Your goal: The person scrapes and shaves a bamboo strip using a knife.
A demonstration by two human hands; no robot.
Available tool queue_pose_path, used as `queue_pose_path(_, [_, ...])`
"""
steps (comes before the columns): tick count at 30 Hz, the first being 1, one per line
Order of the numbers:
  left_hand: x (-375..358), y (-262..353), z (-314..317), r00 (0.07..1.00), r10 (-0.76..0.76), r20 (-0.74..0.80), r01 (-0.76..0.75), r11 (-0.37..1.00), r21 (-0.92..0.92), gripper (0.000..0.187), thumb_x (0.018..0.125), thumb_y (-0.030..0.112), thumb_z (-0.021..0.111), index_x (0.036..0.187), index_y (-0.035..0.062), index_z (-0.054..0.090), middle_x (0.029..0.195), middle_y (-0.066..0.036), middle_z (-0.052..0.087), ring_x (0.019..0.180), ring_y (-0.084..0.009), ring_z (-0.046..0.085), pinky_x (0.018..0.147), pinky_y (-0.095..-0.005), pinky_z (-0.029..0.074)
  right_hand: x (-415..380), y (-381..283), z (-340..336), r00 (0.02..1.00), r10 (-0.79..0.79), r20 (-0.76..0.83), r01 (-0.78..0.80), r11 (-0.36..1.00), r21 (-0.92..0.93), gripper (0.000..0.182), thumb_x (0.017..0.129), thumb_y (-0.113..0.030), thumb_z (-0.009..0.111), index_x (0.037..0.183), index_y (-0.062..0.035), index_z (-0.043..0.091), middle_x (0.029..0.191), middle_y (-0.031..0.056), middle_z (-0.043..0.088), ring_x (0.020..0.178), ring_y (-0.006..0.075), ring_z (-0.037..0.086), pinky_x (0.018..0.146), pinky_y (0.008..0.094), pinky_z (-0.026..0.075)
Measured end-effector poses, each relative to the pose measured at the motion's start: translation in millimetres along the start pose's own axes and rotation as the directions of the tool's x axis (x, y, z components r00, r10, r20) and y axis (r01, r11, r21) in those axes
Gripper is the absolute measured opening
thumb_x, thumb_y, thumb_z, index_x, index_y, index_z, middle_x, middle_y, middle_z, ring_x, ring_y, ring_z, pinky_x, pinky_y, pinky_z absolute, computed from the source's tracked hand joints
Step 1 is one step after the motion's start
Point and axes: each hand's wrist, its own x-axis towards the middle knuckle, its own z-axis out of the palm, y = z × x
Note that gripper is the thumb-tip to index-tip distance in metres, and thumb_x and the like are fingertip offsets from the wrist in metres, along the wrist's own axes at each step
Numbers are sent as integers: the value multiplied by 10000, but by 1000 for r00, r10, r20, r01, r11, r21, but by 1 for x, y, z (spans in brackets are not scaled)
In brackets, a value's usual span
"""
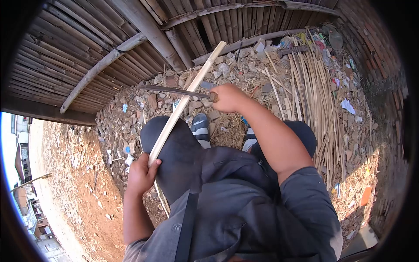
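My left hand [143,171] is closed around the near end of a long, pale split bamboo strip [170,126], which slants up and away past my left knee. My right hand [228,98] grips the short wooden handle of a long, dark-bladed knife [163,89]. The blade points left and lies across the strip in this view, towards its far half. The strip's far end [220,47] reaches up near the slatted wall. Below my left hand, part of another thin strip shows beside my leg.
A large bundle of thin bamboo strips [321,118] lies on the ground to my right. A slatted bamboo wall [78,56] stands in front, a brick wall [377,48] at the right. Rubble, straw and litter cover the ground around my shoes [200,125].
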Motion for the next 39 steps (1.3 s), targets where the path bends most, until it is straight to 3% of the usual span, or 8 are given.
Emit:
queue_pose_path(7, [-4,-9,8,1000,-5,12,5,999,-31,372,985,316,695,867,0,539,643,-210,604,605,-408,625,571,-461,467,-28,-47,1,965,-247,-89,227,956,-187,292,725,-213,701,983,-78,725,867,200,718,870,422,696,778,516,556])
queue_pose_path(13, [-3,-5,9,1000,-1,-27,1,1000,-21,377,998,322,670,872,-2,524,658,-218,603,613,-423,625,566,-462,458,-12,-22,5,988,-120,-101,109,988,-106,261,723,-215,705,951,-88,699,804,197,701,830,419,694,750,530,556])
queue_pose_path(19, [-4,-6,9,1000,20,-9,-20,999,-50,382,1008,319,657,868,-5,509,665,-230,597,614,-434,619,573,-474,456,-26,-56,8,954,-284,-96,255,938,-233,263,726,-231,710,946,-87,699,822,200,705,843,422,696,758,539,553])
queue_pose_path(23, [-2,-1,6,1000,-26,8,26,998,-49,375,1014,307,647,870,-10,509,671,-234,599,620,-438,622,573,-475,457,-2,-5,11,943,-65,-327,61,998,-24,320,753,-216,712,1037,-68,708,916,217,728,895,421,706,811,531,559])
queue_pose_path(27, [-3,-6,4,1000,1,3,-1,999,-37,354,1016,298,645,891,-11,525,683,-226,605,605,-403,613,575,-456,459,-2,0,-16,968,106,-226,-113,993,-20,423,756,-228,723,1162,-111,719,919,209,736,920,416,711,840,512,574])
queue_pose_path(33, [1,-1,6,998,-40,42,43,994,-98,340,1014,293,649,921,-20,553,665,-202,597,593,-331,609,579,-430,461,-24,-52,-8,975,-220,-40,199,935,-295,350,777,-221,712,1076,-40,705,897,216,729,868,424,702,793,494,566])
queue_pose_path(37, [2,-9,6,1000,17,-14,-19,990,-137,354,990,282,699,844,7,532,583,-176,565,521,-346,575,521,-431,442,10,9,-3,970,170,-176,-131,967,218,377,760,-232,717,1107,-90,750,964,202,746,945,407,710,853,490,563])
queue_pose_path(39, [0,-8,1,1000,14,-2,-14,992,-129,361,988,279,702,831,4,527,587,-173,565,517,-337,566,519,-431,437,6,8,-14,968,190,-166,-166,975,150,406,765,-237,717,1142,-88,738,991,213,744,946,407,710,857,488,567])
